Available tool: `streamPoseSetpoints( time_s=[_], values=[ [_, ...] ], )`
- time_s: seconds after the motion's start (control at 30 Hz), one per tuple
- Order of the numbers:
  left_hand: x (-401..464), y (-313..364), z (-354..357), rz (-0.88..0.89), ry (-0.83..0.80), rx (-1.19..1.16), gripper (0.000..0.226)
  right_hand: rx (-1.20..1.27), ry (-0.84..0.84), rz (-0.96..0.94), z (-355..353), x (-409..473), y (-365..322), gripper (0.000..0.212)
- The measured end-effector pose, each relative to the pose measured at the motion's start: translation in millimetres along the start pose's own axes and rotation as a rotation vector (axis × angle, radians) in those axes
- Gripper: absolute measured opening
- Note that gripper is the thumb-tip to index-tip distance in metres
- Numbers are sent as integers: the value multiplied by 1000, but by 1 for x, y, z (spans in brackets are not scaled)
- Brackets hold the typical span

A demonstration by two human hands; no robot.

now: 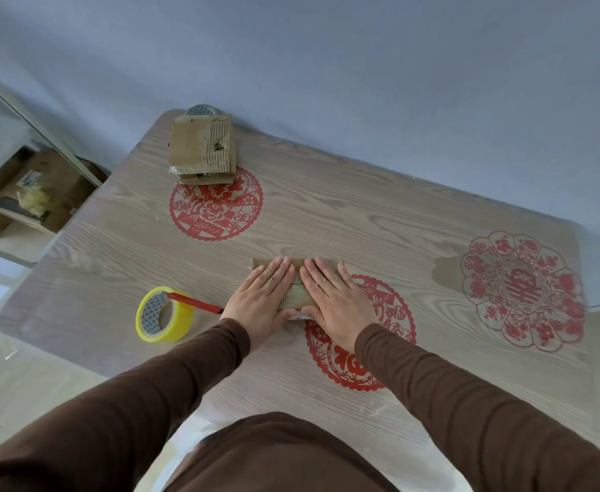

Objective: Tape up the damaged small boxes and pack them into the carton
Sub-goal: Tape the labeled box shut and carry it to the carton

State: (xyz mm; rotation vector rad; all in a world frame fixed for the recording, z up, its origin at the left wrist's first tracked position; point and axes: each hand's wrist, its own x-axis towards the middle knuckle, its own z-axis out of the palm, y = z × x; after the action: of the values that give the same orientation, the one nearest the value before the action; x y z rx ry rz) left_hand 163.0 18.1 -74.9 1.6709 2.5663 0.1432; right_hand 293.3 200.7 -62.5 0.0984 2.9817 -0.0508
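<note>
My left hand and right hand lie flat, fingers straight and together, pressing side by side on the small box mid-bench; neither grip closes round anything.

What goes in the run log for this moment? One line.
left hand: flat on small box | right hand: flat on it | yellow tape roll: idle, left

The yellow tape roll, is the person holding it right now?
No, the yellow tape roll lies alone on the table while both hands press flat on the small box.
</note>
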Motion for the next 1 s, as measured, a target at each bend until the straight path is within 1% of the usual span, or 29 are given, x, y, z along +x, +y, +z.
streamPoseSetpoints(
  time_s=[0.07, 0.1, 0.13, 0.17, 0.2, 0.23, 0.27, 0.3, 0.33, 0.37, 0.4, 0.43, 0.47, 0.53, 0.57, 0.6, 0.63, 0.67, 0.73, 0.83, 0.87, 0.93, 1.0],
  values=[
    [-2, -1, -6, 4, -13, -90, 82, 109, -8, -17, -9, -1, 1, 71],
    [-2, -1, -9, -7, -5, -174, 85, 223, -8, 2, -15, -3, 2, 70],
    [-3, -1, -15, -51, 22, -270, 89, 366, 16, 56, -21, -4, 4, 69],
    [-3, -1, -18, -136, 75, -368, 90, 506, 80, 155, -25, -5, 5, 69],
    [-3, 1, -25, -268, 131, -484, 88, 635, 157, 291, -23, -5, 8, 70],
    [-2, 0, -26, -446, 150, -623, 82, 758, 203, 445, -22, -6, 11, 71],
    [-1, 0, -29, -626, 111, -791, 75, 883, 188, 575, -21, -8, 13, 72],
    [3, 0, -32, -785, 32, -987, 73, 1002, 125, 651, -21, -8, 14, 75],
    [5, 2, -34, -886, -20, -1160, 77, 1111, 47, 679, -23, -9, 11, 75],
    [7, 7, -36, -941, -35, -1272, 83, 1194, -9, 687, -27, -10, 6, 74],
    [8, 11, -38, -952, -8, -1311, 82, 1251, -6, 691, -34, -11, 1, 71],
    [7, 16, -41, -954, 49, -1316, 73, 1297, 54, 702, -39, -12, -3, 67],
    [6, 19, -44, -963, 122, -1314, 63, 1348, 135, 723, -44, -14, -7, 59],
    [-3, 21, -40, -975, 248, -1338, 48, 1442, 272, 771, -44, -21, -12, 36],
    [-9, 22, -34, -961, 285, -1341, 38, 1457, 302, 779, -39, -26, -15, 28],
    [-16, 23, -29, -937, 288, -1326, 29, 1433, 303, 783, -35, -31, -17, 24],
    [-22, 24, -21, -925, 271, -1301, 24, 1388, 296, 788, -27, -36, -20, 24],
    [-28, 24, -14, -918, 248, -1301, 27, 1355, 283, 793, -21, -40, -22, 26],
    [-34, 25, -7, -905, 217, -1360, 41, 1364, 256, 788, -13, -43, -23, 38],
    [-27, 22, -13, -888, 186, -1483, 70, 1469, 173, 740, -6, -38, -16, 69],
    [-21, 20, -16, -881, 184, -1512, 77, 1511, 149, 734, -6, -34, -14, 75],
    [-7, 20, -21, -863, 176, -1500, 79, 1546, 124, 749, -6, -24, -11, 77],
    [4, 20, -19, -868, 152, -1412, 72, 1526, 102, 765, -5, -13, -13, 77]
  ],
)
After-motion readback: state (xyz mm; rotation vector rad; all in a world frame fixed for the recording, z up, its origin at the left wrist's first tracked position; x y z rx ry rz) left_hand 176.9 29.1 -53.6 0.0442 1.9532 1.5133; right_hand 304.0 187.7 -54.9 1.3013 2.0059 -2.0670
